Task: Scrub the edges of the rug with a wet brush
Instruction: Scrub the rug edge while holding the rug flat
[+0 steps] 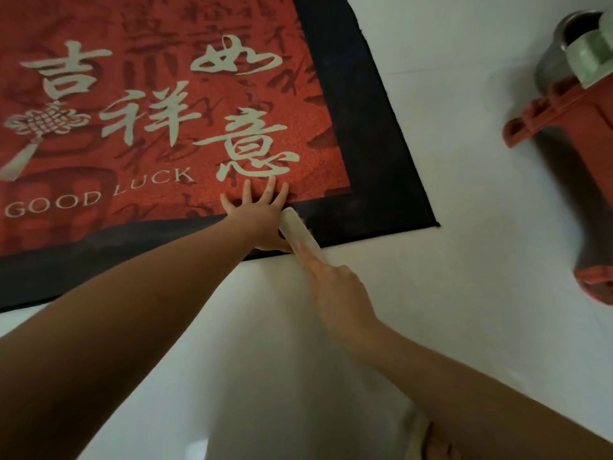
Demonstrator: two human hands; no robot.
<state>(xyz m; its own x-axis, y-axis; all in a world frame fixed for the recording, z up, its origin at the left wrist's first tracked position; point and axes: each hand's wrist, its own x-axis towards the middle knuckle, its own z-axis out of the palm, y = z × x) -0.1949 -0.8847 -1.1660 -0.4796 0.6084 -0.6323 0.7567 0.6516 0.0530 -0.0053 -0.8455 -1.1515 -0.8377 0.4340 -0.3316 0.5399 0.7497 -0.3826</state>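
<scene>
A red rug (pixel 159 121) with a dark border lay flat on a pale floor (pixel 464 194), seen from above by a camera on the person's head. Pale Chinese characters and the words "GOOD LUCK" ran across its red centre.

The left hand (pixel 262 210) was pressed flat on the rug near its lower right corner, fingers spread apart and holding nothing, the palm resting over the dark border as if pinning the rug down. Just beside it, the right hand (pixel 338 290) had its grip closed around the handle of a pale, long brush (pixel 298 230), with the forefinger stretched along the brush's back. The brush head lay on the dark border strip along the near edge, touching or almost touching the left hand.

Off the rug to the right, well apart from it, stood a red plastic stool (pixel 570 127) and a metal pot (pixel 557 54).

Judging by this view, scrubbing was under way on the near edge close to the corner. No foam, wet patches or colour change showed which stretches of border were already done, so progress could not be read; the right-hand edge and the rest of the border probably remained to be scrubbed.
</scene>
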